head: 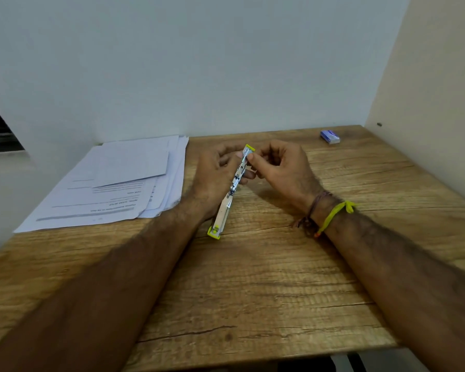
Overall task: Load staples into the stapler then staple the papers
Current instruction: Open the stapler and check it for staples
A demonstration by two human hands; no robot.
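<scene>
A small blue staple box (330,136) lies on the wooden surface (266,277) at two o'clock, its contents hidden. The stapler (232,191), swung open into one long strip, sits at centre, slanting from seven to one o'clock. The left hand (215,178) curls round its middle from nine o'clock; the right hand (282,167) pinches its far end. Papers (124,181) lie stacked at ten o'clock.

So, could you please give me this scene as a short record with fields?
stapler: yellow-and-metal stapler, opened out, tilted above the table
left hand: left hand grips the stapler's middle
right hand: right hand pinches its far end
papers: papers stacked at table's left
staple box: small blue box, far right
surface: wooden table
</scene>
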